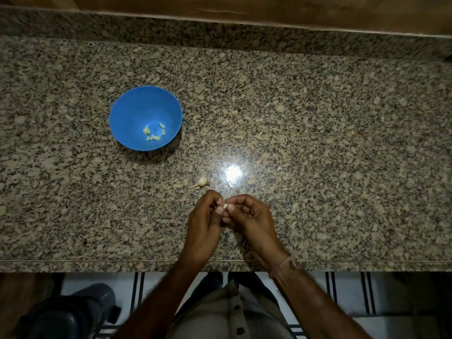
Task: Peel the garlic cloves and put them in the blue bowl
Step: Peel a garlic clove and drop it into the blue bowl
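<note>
A small pale garlic clove [225, 206] is pinched between the fingertips of the left hand [204, 222] and the right hand [252, 216], held together just above the speckled granite tabletop [318, 143]. The clove is judged light and firm, its papery skin thin and brittle; a tip offers the likeliest purchase. Several peeled yellowish cloves [154, 132] lie in the round blue plastic bowl [127, 113], and a remaining whitish garlic piece with a stalk [202, 182] lies near the hands.

Dim, vignetted edges; overhead glare spot on the countertop [318, 118]
</note>
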